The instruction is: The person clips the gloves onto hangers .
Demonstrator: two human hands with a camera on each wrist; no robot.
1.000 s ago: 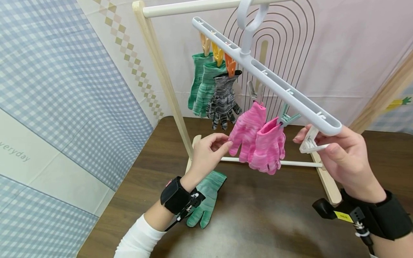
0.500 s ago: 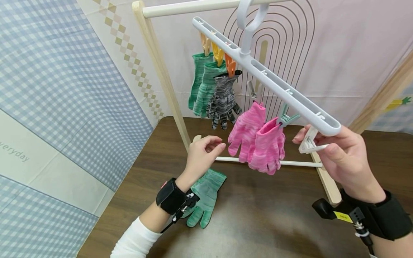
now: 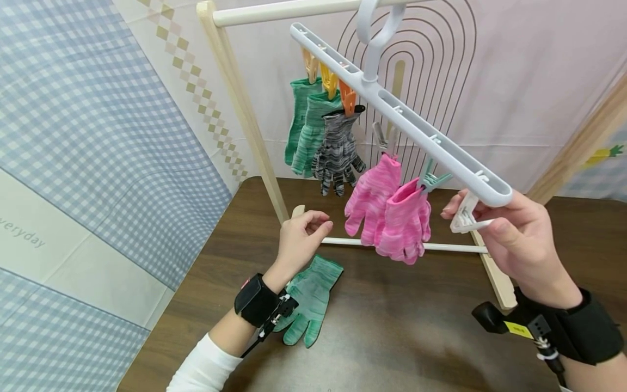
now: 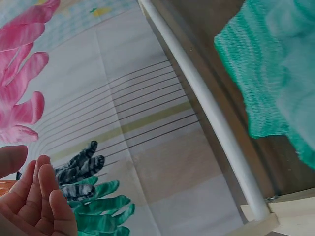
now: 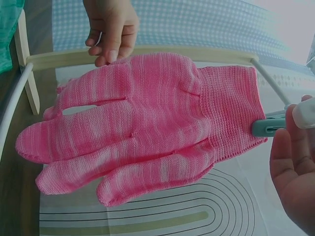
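My right hand pinches a white clothespin under the near end of the grey-white hanger. Beside it, two pink gloves hang by the cuffs: the nearer pink glove from a green clothespin, the farther pink glove from a grey clothespin. To their left is my left hand, fingers loosely bent, holding nothing and apart from the gloves. On the table below it lies a green glove, partly covered by the left wrist strap. In the right wrist view, the nearer pink glove fills the middle.
A black-and-grey glove and two green gloves hang from orange, yellow and tan clothespins at the far end. The hanger hooks over the white rail of a wooden stand. The stand's lower bar crosses behind the pink gloves.
My left hand has drawn away from the farther pink glove, moving left and slightly down. The hanger and my right hand have shifted slightly left.
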